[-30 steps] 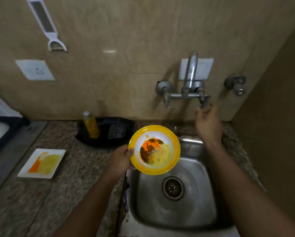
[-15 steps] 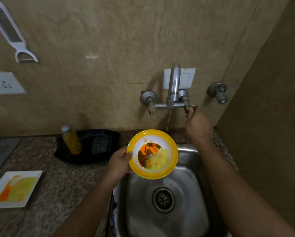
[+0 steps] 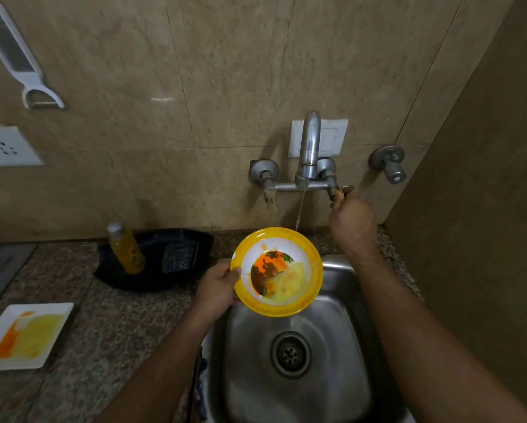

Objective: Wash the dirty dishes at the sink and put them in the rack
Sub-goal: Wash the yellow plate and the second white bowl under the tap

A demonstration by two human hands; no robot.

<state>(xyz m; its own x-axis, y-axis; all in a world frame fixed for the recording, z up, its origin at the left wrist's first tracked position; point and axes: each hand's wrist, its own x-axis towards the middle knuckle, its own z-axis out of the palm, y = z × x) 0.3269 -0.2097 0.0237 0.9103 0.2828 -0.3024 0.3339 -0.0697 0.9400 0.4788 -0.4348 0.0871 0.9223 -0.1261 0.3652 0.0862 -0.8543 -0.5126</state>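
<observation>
Two hands are sharing the work: the left hand (image 3: 216,288) is gripping the round yellow-rimmed dirty bowl (image 3: 276,271) over the steel sink (image 3: 341,328), while the right hand (image 3: 352,221) is pinching the metal tap handle (image 3: 337,195), presumably feeding the thin water stream (image 3: 300,209).

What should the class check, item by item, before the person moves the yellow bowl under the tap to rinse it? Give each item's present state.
1. Left hand grips the yellow bowl by its rim: ok.
2. Right hand holds the tap handle: ok.
3. Water stream is running, thinly: ok.
4. Stream lands inside the bowl: not ok, it falls past the far rim.
5. Sink drain open: ok.
6. Drying rack within reach: cannot tell, not in view.
</observation>
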